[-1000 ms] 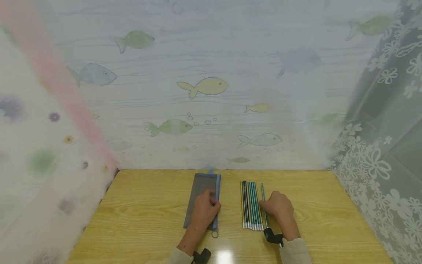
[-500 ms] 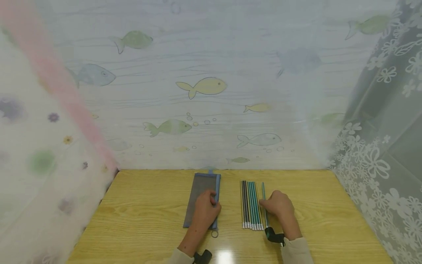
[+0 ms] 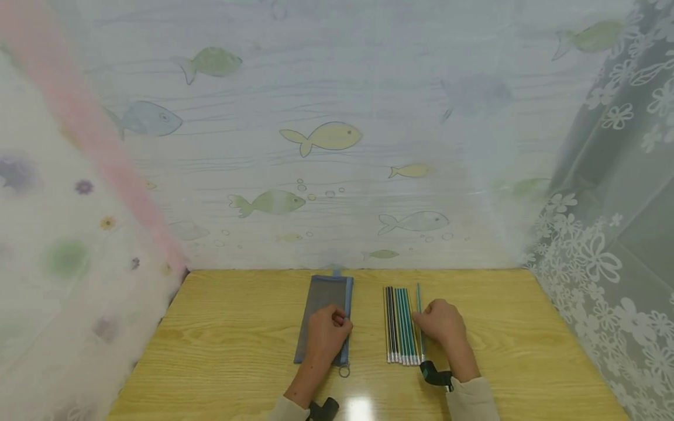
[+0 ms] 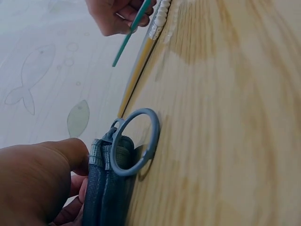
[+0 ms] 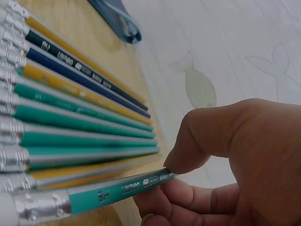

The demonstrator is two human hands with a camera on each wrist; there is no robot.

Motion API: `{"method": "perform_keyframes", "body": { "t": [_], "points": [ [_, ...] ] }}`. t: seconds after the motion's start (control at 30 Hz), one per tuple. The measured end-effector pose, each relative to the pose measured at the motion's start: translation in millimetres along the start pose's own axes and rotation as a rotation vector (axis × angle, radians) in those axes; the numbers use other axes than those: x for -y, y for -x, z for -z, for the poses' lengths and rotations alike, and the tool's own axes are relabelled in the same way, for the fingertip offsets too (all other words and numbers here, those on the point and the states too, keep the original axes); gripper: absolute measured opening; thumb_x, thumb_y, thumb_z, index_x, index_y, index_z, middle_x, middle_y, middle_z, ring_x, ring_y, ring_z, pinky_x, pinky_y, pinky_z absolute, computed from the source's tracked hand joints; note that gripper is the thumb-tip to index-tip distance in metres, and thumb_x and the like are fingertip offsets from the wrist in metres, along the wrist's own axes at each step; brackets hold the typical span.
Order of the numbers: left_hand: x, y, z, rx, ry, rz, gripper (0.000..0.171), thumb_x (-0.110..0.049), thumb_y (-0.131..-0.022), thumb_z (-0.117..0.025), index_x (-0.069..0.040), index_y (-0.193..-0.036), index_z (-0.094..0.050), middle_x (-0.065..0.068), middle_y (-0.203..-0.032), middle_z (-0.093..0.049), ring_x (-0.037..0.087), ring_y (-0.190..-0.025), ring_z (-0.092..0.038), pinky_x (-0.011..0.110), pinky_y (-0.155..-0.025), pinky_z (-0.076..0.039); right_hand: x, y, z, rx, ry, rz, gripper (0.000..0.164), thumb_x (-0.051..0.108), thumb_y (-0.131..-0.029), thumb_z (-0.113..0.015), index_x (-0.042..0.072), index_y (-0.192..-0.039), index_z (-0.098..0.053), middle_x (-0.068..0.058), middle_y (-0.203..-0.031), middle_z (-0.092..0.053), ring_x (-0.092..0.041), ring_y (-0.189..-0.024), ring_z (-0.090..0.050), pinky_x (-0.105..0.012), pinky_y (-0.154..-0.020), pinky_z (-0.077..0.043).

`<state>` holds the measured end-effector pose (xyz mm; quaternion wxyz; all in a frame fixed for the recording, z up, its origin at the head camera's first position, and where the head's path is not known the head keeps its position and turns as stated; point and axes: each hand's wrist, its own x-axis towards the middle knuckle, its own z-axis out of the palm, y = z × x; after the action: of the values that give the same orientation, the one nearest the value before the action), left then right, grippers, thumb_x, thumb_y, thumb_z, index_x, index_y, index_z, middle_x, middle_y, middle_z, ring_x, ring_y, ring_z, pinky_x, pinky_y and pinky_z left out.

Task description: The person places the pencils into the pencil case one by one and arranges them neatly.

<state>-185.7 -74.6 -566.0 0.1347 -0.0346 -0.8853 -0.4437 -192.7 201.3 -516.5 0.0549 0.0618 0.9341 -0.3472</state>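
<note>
A blue-grey mesh zip pouch point(image 3: 322, 292) lies at the middle of the table, with a ring pull point(image 4: 136, 142) at its near end. My left hand point(image 3: 325, 334) lies over the pouch, thumb and curled fingers on its zip edge; exactly where the fingertips sit is partly hidden. My right hand point(image 3: 445, 323) pinches a green pencil point(image 5: 89, 201) between thumb and fingers. This pencil is tilted, its white eraser end towards me and its far end a little off the table. Just left of it, a row of several pencils point(image 3: 401, 324) lies side by side, erasers towards me.
The wood-grain table point(image 3: 231, 339) ends at the back against a fish-patterned curtain point(image 3: 337, 193). Flowered fabric point(image 3: 590, 263) hangs at the right, and another pale sheet point(image 3: 79, 304) at the left. Black devices are strapped to both wrists.
My right hand has moved slightly away from me, carrying the green pencil, whose far end now reaches past the row. My left hand and the pouch have barely moved.
</note>
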Motion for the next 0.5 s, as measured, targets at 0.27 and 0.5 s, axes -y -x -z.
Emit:
{"method": "perform_keyframes", "body": {
  "t": [0.27, 0.5],
  "points": [
    [1.3, 4.5, -2.4, -0.037, 0.105, 0.029, 0.010, -0.004, -0.087, -0.079, -0.013, -0.086, -0.075, -0.004, -0.076, -0.069, 0.006, -0.066, -0.064, 0.023, -0.058, -0.054, 5, -2, -5, 0.003, -0.056, 0.036, 0.047, 0.024, -0.092, -0.069, 0.019, -0.055, -0.041, 0.007, -0.052, -0.033, -0.011, -0.048, -0.030, -0.027, -0.049, -0.031],
    [1.7, 6.4, -3.7, -0.050, 0.195, 0.048, 0.009, -0.006, -0.086, -0.079, -0.014, -0.086, -0.076, -0.003, -0.077, -0.070, 0.007, -0.067, -0.065, 0.024, -0.059, -0.056, 13, -2, -8, 0.020, -0.125, 0.064, 0.048, 0.023, -0.092, -0.072, 0.018, -0.055, -0.040, 0.007, -0.053, -0.033, -0.011, -0.049, -0.028, -0.026, -0.049, -0.029]
  ]
}}
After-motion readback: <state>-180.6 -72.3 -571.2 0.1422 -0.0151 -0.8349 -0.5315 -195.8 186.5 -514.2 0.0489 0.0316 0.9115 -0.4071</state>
